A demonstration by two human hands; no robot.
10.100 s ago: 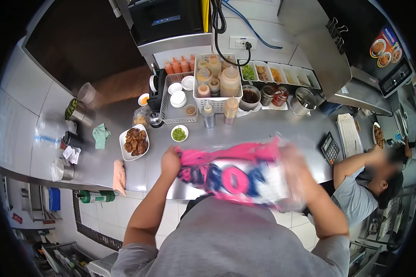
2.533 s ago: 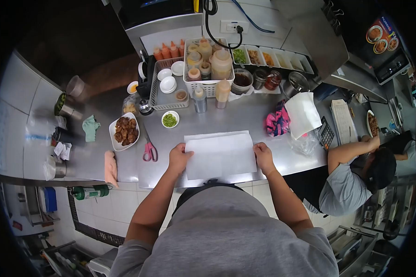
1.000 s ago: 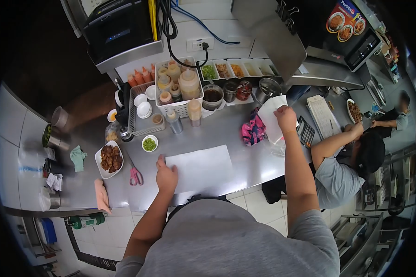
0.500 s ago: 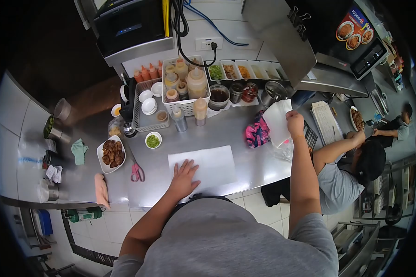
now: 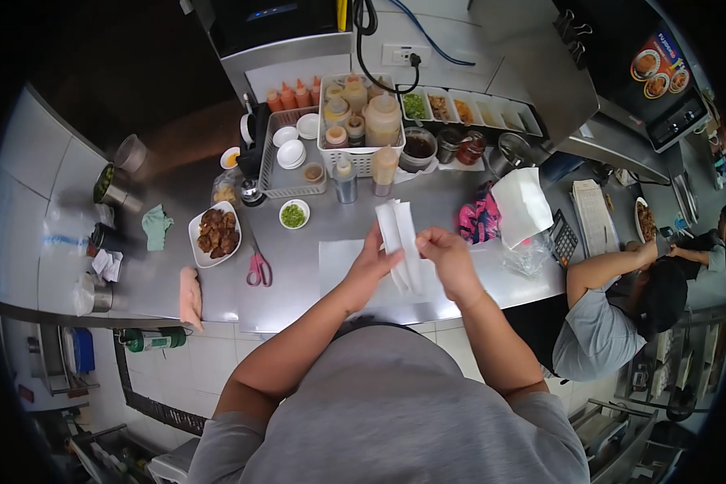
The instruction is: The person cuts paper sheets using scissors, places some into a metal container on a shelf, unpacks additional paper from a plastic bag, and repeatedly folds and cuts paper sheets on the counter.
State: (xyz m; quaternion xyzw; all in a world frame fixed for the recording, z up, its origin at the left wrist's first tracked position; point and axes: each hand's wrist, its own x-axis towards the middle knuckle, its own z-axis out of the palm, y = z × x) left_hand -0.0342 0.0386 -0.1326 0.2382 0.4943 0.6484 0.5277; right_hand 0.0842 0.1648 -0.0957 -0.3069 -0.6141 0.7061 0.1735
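Note:
Folded white paper [image 5: 400,242] is held up between both hands over the steel counter. My left hand [image 5: 371,262] grips its left side, thumb across the front. At its right edge my right hand [image 5: 450,256] pinches the paper. Below lies a flat white sheet [image 5: 337,264], partly hidden by my left hand and the held paper. To the right, a stack of white paper [image 5: 523,208] leans on a pink and navy plastic package [image 5: 480,216]. Left of my hands are pink-handled scissors [image 5: 258,269] and a small bowl of chopped greens [image 5: 294,214].
A white dish of browned meat [image 5: 215,234], a green cloth [image 5: 156,227] and a pink cloth [image 5: 190,297] are at left. Behind stand a basket of sauce bottles [image 5: 361,145] and topping trays [image 5: 468,111]. A co-worker [image 5: 613,315] is at right, beside a calculator [image 5: 564,238].
My right hand has left the paper stack at right and come back to the middle. My left hand has lifted off the flat sheet. Both now hold folded paper.

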